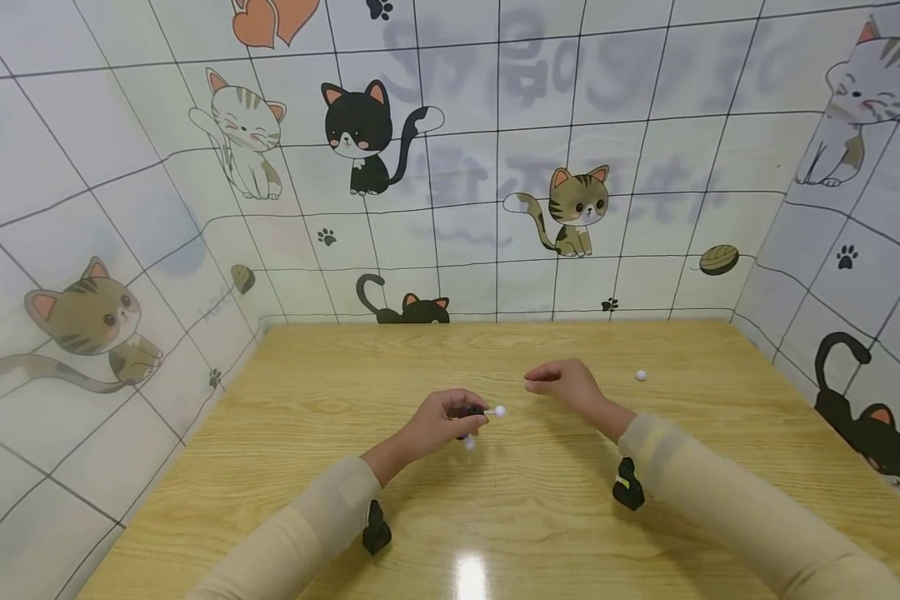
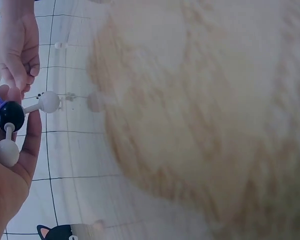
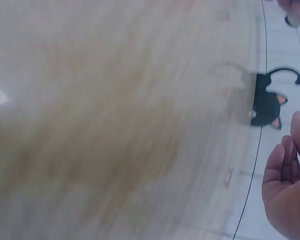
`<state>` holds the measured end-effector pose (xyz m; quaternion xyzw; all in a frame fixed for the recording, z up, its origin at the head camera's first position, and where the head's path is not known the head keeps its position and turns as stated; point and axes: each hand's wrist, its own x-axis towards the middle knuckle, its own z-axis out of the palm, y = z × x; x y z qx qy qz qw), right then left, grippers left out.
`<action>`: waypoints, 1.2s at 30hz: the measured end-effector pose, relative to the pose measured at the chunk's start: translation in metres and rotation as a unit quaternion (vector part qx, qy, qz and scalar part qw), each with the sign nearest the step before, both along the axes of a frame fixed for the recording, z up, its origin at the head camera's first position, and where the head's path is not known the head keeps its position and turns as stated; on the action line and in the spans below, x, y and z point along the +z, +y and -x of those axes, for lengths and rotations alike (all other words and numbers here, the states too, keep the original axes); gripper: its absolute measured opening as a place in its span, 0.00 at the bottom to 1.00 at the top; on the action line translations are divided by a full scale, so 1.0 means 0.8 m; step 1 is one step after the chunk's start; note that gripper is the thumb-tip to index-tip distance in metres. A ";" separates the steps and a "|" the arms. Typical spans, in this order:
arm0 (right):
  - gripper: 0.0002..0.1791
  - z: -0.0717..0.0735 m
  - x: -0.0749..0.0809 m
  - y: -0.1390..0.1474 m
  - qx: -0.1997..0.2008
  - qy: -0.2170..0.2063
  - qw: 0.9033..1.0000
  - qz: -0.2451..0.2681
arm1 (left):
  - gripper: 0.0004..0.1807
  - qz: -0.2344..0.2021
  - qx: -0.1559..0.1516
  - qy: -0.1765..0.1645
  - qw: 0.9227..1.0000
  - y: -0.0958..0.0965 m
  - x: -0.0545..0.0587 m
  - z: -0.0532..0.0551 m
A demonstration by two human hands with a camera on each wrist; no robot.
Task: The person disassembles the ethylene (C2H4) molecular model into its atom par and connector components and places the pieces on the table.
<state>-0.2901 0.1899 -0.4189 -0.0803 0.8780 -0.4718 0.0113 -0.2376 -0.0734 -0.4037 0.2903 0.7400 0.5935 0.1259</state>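
Observation:
My left hand (image 1: 444, 425) holds a ball-and-stick molecular model (image 2: 11, 116) above the table, left of the right hand. Black balls, white balls on short pale sticks and a purple curved link show in the left wrist view; the fingers hide part of the model. One white ball (image 1: 500, 411) points toward my right hand (image 1: 570, 388). That hand hovers a short way off, its fingers loosely bent and nothing visible between them. Beyond it, a loose white ball (image 1: 641, 376) lies on the wooden table.
The wood-grain tabletop (image 1: 330, 367) meets white grid-patterned walls printed with cats (image 1: 360, 137). A black wrist device hangs under the left sleeve (image 1: 315, 521), and another under the right sleeve (image 1: 735, 492). Light glares off the table's near part.

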 end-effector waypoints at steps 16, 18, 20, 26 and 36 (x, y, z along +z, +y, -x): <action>0.13 -0.048 0.003 -0.025 0.121 0.020 0.986 0.114 | 0.12 -0.012 -0.005 -0.006 1.000 0.001 -0.002 0.000; 0.13 -0.050 0.005 -0.026 0.126 0.017 0.985 0.115 | 0.12 -0.015 -0.006 -0.006 1.000 0.002 -0.002 0.000; 0.14 -0.054 0.006 -0.026 0.127 0.013 0.985 0.116 | 0.12 -0.016 -0.005 -0.003 1.000 0.002 -0.012 0.005; 0.13 -0.061 0.006 -0.026 0.142 0.015 0.982 0.121 | 0.13 -0.008 0.004 0.000 1.000 0.003 -0.037 0.020; 0.12 -0.068 0.005 -0.028 0.152 0.017 0.978 0.142 | 0.11 -0.016 -0.003 -0.002 1.000 0.008 -0.038 0.019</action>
